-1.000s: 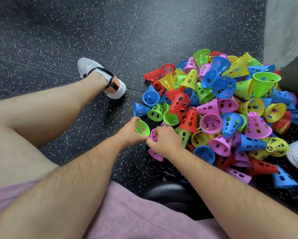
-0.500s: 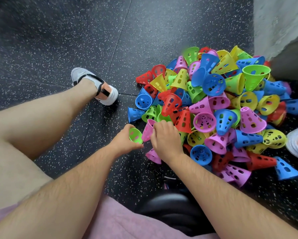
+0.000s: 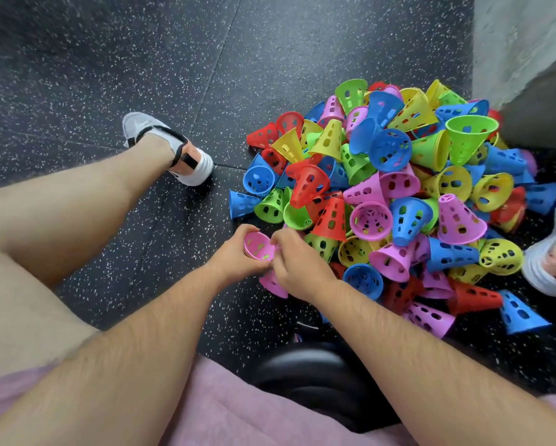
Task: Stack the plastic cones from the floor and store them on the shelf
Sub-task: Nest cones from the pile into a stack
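Cones [image 3: 371, 220] in red, blue, green, yellow and pink lie heaped on the floor [image 3: 141, 75], just beyond and to the right of both hands. Most are tipped on their sides and a few have the open mouth up. The left hand [image 3: 235, 257] grips a pink cone [image 3: 259, 244] from below and from the left, fingers and thumb curled round its wall, with the wide mouth tilted up toward the camera. Green shows through its lower holes, but I cannot tell whether that is another cone nested around it. The right hand [image 3: 299, 265] touches the left, knuckles up, and its curled fingertips [image 3: 278, 241] pinch the same cone's rim on the right side. A second pink cone [image 3: 273, 286] lies on the floor directly beneath the two hands, partly hidden by them. Far left of the left hand a white shoe [image 3: 191, 170] rests on the black speckled floor, and far right of the right hand another shoe [image 3: 547, 265] sits at the heap's edge. Below the wrists are pink shorts [image 3: 225, 410] and a black rounded object [image 3: 318, 378]
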`<state>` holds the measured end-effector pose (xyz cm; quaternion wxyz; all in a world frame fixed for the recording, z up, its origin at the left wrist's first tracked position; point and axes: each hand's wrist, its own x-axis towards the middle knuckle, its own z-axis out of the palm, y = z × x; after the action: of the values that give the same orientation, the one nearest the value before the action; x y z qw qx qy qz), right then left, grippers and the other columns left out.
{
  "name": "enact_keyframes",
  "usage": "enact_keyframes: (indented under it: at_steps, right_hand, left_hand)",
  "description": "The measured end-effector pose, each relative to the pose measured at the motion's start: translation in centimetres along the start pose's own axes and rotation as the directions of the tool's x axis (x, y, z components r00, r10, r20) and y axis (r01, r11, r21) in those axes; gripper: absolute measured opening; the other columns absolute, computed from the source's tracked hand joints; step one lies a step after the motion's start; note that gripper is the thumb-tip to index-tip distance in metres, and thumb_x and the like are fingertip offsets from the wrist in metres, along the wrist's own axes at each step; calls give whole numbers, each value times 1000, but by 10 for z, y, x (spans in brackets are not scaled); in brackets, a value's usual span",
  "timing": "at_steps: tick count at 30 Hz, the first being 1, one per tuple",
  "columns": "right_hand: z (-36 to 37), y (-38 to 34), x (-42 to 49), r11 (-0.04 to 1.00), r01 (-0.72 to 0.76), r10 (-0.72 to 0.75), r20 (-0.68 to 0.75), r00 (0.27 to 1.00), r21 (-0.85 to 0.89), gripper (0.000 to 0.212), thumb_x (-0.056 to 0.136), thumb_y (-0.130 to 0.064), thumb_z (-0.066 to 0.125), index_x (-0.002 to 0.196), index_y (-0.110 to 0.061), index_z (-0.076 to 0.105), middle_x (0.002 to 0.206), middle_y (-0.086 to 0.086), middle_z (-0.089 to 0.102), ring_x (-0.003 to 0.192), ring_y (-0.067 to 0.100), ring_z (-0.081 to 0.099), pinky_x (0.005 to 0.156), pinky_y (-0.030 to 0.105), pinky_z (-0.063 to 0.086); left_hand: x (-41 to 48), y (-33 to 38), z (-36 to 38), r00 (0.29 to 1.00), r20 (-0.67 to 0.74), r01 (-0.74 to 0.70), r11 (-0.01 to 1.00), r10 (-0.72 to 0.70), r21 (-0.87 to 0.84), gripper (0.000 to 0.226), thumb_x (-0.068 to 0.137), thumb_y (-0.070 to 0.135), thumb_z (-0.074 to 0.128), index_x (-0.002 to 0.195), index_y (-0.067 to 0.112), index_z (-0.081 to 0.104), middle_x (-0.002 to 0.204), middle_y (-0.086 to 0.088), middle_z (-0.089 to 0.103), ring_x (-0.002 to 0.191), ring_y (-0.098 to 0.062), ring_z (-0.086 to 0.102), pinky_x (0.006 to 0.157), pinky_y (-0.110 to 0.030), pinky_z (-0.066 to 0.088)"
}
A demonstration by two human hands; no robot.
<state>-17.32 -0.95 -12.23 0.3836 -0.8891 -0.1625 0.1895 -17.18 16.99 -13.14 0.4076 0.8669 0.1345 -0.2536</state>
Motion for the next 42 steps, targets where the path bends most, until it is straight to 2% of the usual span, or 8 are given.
enact_keyframes:
  at_steps: [2, 5, 11, 17, 24, 28, 35, 42]
  right_hand:
    - [7, 4, -5, 996, 51, -55, -41, 998, -75, 16, 91, -15, 50, 106, -12, 55, 109, 4, 52, 99, 25, 52, 79, 37, 43]
    - [14, 13, -11, 954, 211, -197, 83, 977, -215, 15, 84, -13, 55, 96, -14, 64, 112, 6, 54, 101, 29, 51, 77, 44, 49]
    - [18, 19, -11, 821, 353, -206, 344, 916, -449, 58, 79, -2, 62, 131, -27, 62, 148, 8, 38, 125, 29, 42, 98, 43, 46]
    - [11, 3, -6, 759, 348, -184, 331, 925, -551, 43, 86, 1, 54, 127, -10, 57, 146, 13, 37, 129, 31, 41, 96, 43, 46]
    - [9, 0, 2, 893, 55, -97, -73, 993, -446, 30, 85, 2, 60, 112, -10, 50, 125, 12, 47, 113, 31, 46, 74, 36, 47]
    - [1, -12, 12, 968, -31, -19, -197, 980, -248, 8, 98, -9, 49, 106, -12, 47, 123, 8, 47, 110, 28, 43, 81, 42, 49]
    - [0, -17, 14, 993, 9, -26, -140, 990, -117, 15, 103, -27, 45, 115, -21, 53, 118, -4, 52, 111, 18, 46, 91, 41, 48]
    - [-10, -16, 9, 999, -32, 31, -68, 997, -21, 35, 103, -37, 42, 132, -21, 52, 117, -8, 58, 116, 12, 47, 96, 36, 45]
  left_hand:
    - [-2, -4, 2, 999, 35, 5, 1000, -5, 14, 72, 74, 32, 87, 133, 31, 46, 115, 6, 63, 96, -12, 64, 72, -18, 49]
    - [-1, -8, 1, 997, 71, 9, 999, -12, 45, 74, 75, 25, 85, 136, 29, 43, 116, 2, 62, 97, -18, 64, 69, -19, 49]
    - [0, -24, -10, 996, 78, 35, 996, -41, 77, 83, 68, 29, 91, 134, 31, 42, 118, 1, 59, 106, -17, 60, 79, -28, 46]
    - [4, -29, -13, 999, 4, 39, 999, -39, -13, 76, 68, 30, 90, 128, 35, 43, 115, 6, 61, 104, -15, 63, 79, -28, 49]
    - [6, -28, -24, 994, -72, 79, 997, -80, -17, 85, 71, 27, 89, 139, 29, 40, 122, 1, 58, 102, -16, 62, 72, -26, 47]
    - [5, -25, -22, 997, -59, 56, 998, -57, -23, 82, 69, 30, 90, 136, 32, 42, 120, 3, 60, 101, -18, 63, 79, -32, 49]
    - [3, -8, -13, 996, -17, -89, 975, 88, -203, 83, 63, 30, 96, 131, 31, 48, 119, 8, 67, 106, -11, 68, 92, -33, 56]
    - [1, 10, -13, 989, -91, -131, 982, 119, -139, 63, 74, 40, 90, 121, 33, 49, 109, 14, 68, 98, -5, 68, 90, -30, 54]
